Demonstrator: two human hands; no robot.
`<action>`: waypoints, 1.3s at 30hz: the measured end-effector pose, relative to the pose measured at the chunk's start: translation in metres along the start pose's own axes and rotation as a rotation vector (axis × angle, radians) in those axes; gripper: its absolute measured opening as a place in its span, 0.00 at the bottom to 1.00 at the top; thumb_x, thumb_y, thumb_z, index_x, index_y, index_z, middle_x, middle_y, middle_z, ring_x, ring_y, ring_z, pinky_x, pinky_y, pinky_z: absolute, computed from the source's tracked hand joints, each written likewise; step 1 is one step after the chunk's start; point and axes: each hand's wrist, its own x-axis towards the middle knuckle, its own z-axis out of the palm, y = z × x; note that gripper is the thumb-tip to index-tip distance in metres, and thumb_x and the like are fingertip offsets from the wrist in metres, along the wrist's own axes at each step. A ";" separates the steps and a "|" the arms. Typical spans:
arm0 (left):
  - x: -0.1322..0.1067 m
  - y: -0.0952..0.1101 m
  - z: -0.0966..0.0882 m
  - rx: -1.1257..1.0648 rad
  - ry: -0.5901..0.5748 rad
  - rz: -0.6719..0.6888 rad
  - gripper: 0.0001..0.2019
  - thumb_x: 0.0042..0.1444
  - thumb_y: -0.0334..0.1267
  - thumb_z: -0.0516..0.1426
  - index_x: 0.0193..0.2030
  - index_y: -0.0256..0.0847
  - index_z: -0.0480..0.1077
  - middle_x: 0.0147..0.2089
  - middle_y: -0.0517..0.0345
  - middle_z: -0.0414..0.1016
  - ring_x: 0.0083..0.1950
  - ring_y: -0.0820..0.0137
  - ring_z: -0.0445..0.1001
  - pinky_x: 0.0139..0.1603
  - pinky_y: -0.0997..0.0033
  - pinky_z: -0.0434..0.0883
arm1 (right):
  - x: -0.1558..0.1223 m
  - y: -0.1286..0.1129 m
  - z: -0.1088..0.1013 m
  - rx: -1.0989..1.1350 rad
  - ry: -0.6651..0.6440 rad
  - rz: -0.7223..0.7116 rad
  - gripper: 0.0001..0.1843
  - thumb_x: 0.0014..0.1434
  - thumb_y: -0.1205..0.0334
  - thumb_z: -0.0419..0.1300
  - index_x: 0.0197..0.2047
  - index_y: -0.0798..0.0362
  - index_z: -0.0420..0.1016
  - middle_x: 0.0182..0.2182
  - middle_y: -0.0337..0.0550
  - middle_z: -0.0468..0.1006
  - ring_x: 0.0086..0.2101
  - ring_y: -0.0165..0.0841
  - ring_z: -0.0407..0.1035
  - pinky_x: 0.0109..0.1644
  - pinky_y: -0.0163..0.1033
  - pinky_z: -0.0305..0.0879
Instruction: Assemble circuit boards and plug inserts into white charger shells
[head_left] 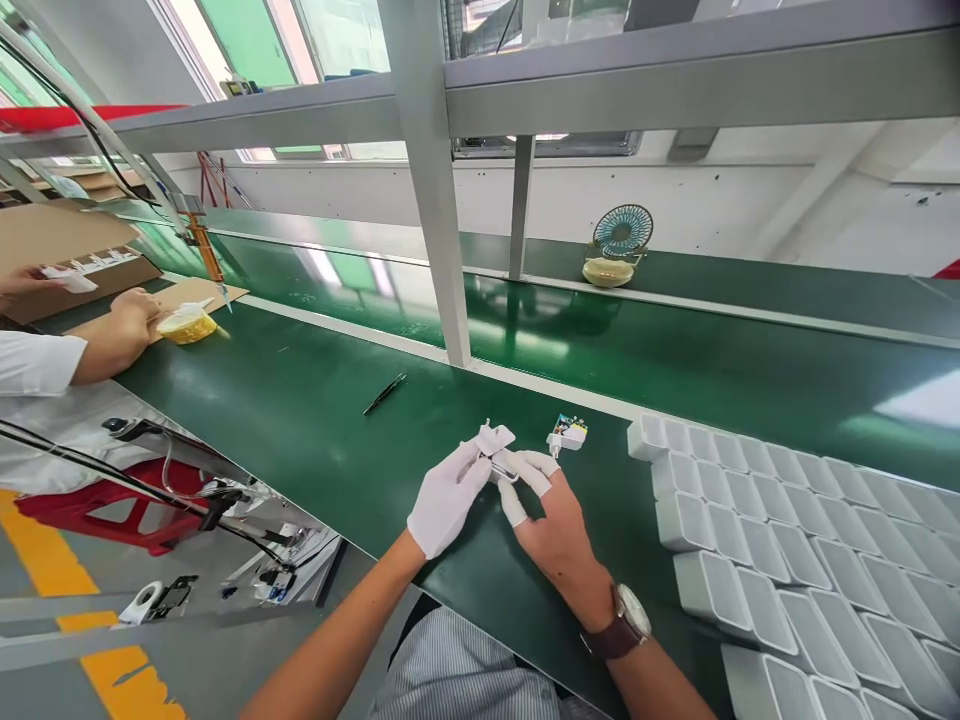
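Observation:
My left hand (448, 500), in a white glove, is closed on a small white plastic part (495, 438) above the green bench. White finger covers show on my right hand (551, 515), whose fingertips pinch the same part from the other side. A wristwatch sits on that wrist. Fingers hide much of the part, so its exact kind cannot be made out. Just beyond my right hand lies a small white piece (568, 434) with a colourful print beside it. Black tweezers (385, 394) rest on the bench to the left.
Rows of white rectangular plastic housings (757, 500) cover the bench at right. A grey upright post (431, 200) stands ahead of my hands. Further back is a small fan (622, 240). At left, a co-worker's hands (127, 325) are near a yellow-and-white object (187, 324) and an orange dispensing syringe (206, 250).

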 end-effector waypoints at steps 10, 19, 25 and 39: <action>-0.024 0.017 0.019 0.566 0.185 0.234 0.33 0.51 0.35 0.68 0.64 0.53 0.66 0.65 0.54 0.71 0.62 0.59 0.73 0.57 0.60 0.75 | 0.007 -0.017 -0.003 1.106 -0.162 0.719 0.23 0.63 0.54 0.60 0.60 0.47 0.71 0.48 0.46 0.80 0.44 0.42 0.75 0.46 0.48 0.74; -0.022 0.019 0.020 0.606 0.257 0.176 0.37 0.48 0.40 0.70 0.65 0.52 0.64 0.60 0.56 0.75 0.57 0.60 0.76 0.55 0.61 0.76 | 0.004 -0.021 0.001 1.281 -0.207 0.749 0.14 0.64 0.58 0.58 0.49 0.52 0.78 0.41 0.44 0.80 0.39 0.37 0.73 0.44 0.41 0.70; -0.022 0.016 0.021 0.630 0.256 0.168 0.36 0.49 0.41 0.69 0.65 0.52 0.65 0.60 0.55 0.76 0.56 0.59 0.77 0.51 0.62 0.77 | 0.004 -0.020 0.001 1.292 -0.204 0.767 0.13 0.63 0.58 0.59 0.48 0.52 0.78 0.40 0.44 0.80 0.38 0.36 0.73 0.42 0.41 0.70; -0.025 0.021 0.019 0.674 0.253 0.168 0.35 0.48 0.42 0.69 0.63 0.52 0.65 0.59 0.55 0.76 0.56 0.57 0.77 0.47 0.61 0.78 | 0.005 -0.023 0.000 1.316 -0.237 0.774 0.12 0.60 0.59 0.60 0.46 0.52 0.78 0.35 0.43 0.80 0.36 0.37 0.74 0.41 0.41 0.70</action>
